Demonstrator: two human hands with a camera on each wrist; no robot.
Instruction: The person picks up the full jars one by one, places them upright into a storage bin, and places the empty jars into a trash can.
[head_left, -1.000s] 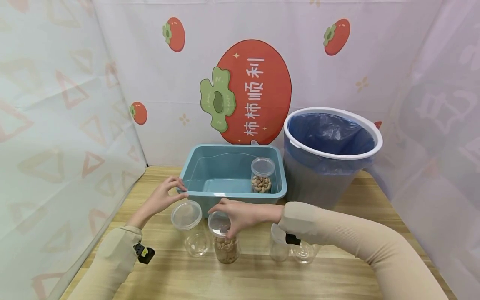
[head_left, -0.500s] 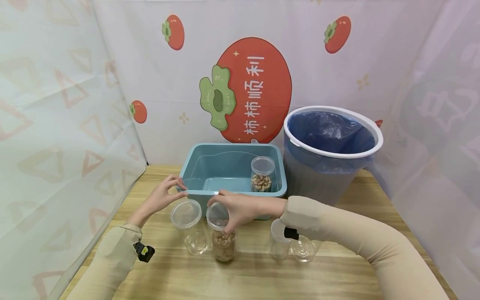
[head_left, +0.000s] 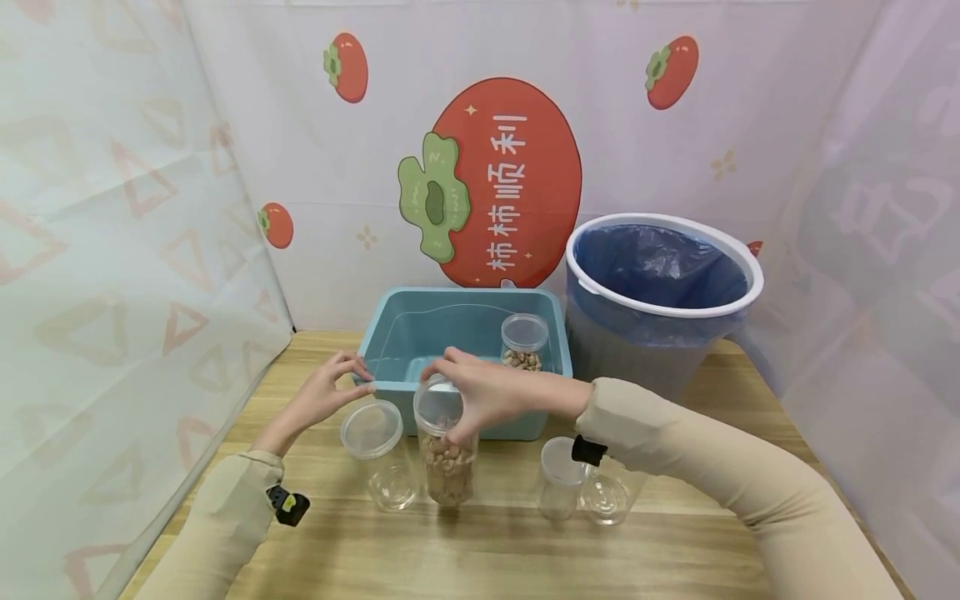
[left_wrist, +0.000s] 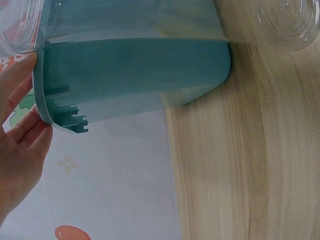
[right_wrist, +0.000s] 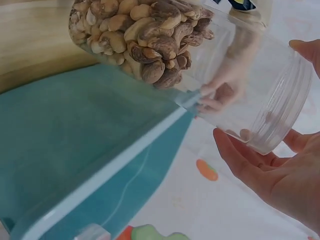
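Observation:
My right hand (head_left: pixel 487 393) grips the lidded top of a clear jar of cashews (head_left: pixel 447 471), thumb and fingers on opposite sides. In the head view the jar stands upright in front of the blue bin (head_left: pixel 512 427), its base raised over the table. The right wrist view shows the cashews (right_wrist: pixel 155 42) in the jar's lower part and the fingertips (right_wrist: pixel 225 150) close to its lid. At the bin's left front corner my left hand (head_left: pixel 328 393) pinches the rim; the left wrist view shows its fingers (left_wrist: pixel 36 135) on that edge.
An empty clear jar (head_left: pixel 372 431) stands on the table left of the held one. Inside the bin at right is another cashew jar (head_left: pixel 524 335). Two clear containers, one slim (head_left: pixel 561 462) and one wider (head_left: pixel 609 497), sit under the right wrist. A lined waste bin (head_left: pixel 622 358) stands back right.
My right hand has lifted the cashew jar off the table, up toward the bin's front rim. The left hand has stayed on the bin's corner.

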